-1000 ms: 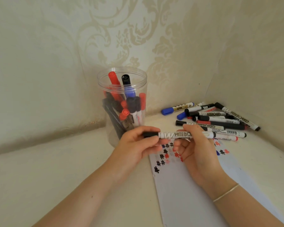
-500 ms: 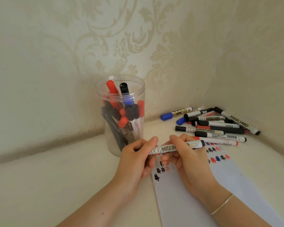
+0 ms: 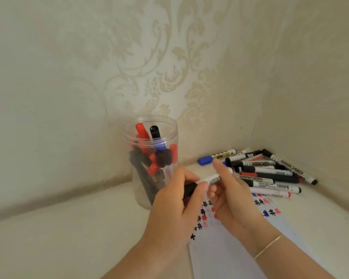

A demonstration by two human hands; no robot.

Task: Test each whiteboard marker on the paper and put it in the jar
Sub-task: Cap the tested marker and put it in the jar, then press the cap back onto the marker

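- Left hand (image 3: pixel 175 200) grips the black-capped end of a white marker (image 3: pixel 212 179); fingers curled round it, thumb on top.
- Right hand (image 3: pixel 230 196) holds the same marker further along the barrel, index finger raised and pointing away from me, other fingers curled under.
- Marker reads "HITEBOARD" on the barrel, lies roughly level, tilted up to the right, held in the air above the top edge of the paper (image 3: pixel 226 254).
- I cannot tell whether the cap is fully seated; the left hand's fingers cover the joint.
- Paper lies flat on the counter (image 3: pixel 58 238), under both wrists. Rows of black, red and blue hash marks (image 3: pixel 201 218) run along its left part, more near its upper right.
- Clear jar (image 3: pixel 150 125) stands upright on the counter, just left of the left hand, near the wall. It holds a bunch of red, black and blue capped markers standing on end; a red and a black one poke highest.
- Loose pile of markers (image 3: pixel 266 172) lies in the counter's back right corner, overlapping one another, just beyond the paper's top edge. Blue-capped one (image 3: pixel 206 160) is leftmost.
- Thin bracelet (image 3: pixel 268 246) on the right wrist.
- Patterned cream wallpaper (image 3: pixel 149 67) behind it all.
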